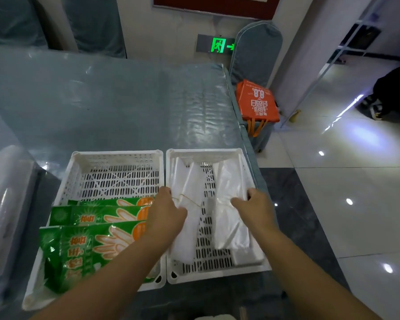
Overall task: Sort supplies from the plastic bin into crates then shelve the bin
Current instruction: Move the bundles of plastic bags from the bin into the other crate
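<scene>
Two white crates side by side, left crate point(116, 174) held three green packets point(83, 248), right crate point(217, 271) two clear bundles, left hand point(165, 215) fingers curled on one bundle point(187, 204), right hand point(255, 207) gripped the other point(229, 218), orange bag point(256, 102) beyond.

— Where are the arms?

— Both bare forearms come in from the near edge and stretch toward the far side. The left one runs from near left on a slant to the right; the right one runs from near right on a slant to the left. They draw closer toward the hands.

— And the left hand point(165, 212)?

— Back up, wrist straight, fingers bent downward and mostly hidden under the hand. Whether they grip anything cannot be told.

— The right hand point(255, 205)?

— Also back up, a little farther right, well apart from the left. Its thumb points left, and the fingers curl down at the far right side.
</scene>
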### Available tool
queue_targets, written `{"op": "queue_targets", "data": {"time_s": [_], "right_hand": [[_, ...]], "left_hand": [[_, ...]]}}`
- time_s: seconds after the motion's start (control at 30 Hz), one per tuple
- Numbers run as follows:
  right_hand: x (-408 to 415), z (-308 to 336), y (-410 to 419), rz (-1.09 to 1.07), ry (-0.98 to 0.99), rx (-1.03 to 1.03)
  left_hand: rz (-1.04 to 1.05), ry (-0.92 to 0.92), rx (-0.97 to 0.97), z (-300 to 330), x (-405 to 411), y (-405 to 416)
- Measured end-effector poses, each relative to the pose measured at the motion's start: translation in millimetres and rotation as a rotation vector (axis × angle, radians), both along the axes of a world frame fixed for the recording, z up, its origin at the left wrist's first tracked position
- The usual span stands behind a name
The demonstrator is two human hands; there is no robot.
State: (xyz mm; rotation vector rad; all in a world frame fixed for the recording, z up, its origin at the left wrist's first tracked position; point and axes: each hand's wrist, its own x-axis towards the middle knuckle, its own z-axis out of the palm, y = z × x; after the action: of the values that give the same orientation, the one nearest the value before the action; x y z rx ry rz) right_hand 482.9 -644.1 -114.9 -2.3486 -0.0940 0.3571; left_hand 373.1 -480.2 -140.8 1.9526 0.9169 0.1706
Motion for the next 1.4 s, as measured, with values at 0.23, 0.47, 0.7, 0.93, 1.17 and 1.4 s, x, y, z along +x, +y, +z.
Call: {"op": "queue_targets", "data": {"time_s": [0.23,0.47,0.7,0.93,1.17,1.4], "right_hand": [[-7.5,-4.1,-10.1,-0.014,0.070,0.076],[-31.6,-26.2,11.4,0.069,0.283,0.099],[-33.4,-34.3,21.2,0.031,0.455,0.240],[-32.5,-43.6,27.6,0.041,0.490,0.211],[-38.0,-50.7,35.7,0.064,0.481,0.176],[-34.1,-45.1,30.4,0.043,0.496,0.169]], "left_hand": [[0.026,-0.002,0.014,-19.4,5.8,-27.6],[0.074,0.085,0.136,-22.3,-5.6,-44.9],[-0.076,0.115,0.136,-10.1,-15.1,-42.2],[-0.354,0.385,0.566,-0.9,-24.3,-32.4],[-0.331,0.303,0.500,-1.6,-30.6,-25.8],[-0.308,0.288,0.343,-0.8,-20.4,-31.6]]}}
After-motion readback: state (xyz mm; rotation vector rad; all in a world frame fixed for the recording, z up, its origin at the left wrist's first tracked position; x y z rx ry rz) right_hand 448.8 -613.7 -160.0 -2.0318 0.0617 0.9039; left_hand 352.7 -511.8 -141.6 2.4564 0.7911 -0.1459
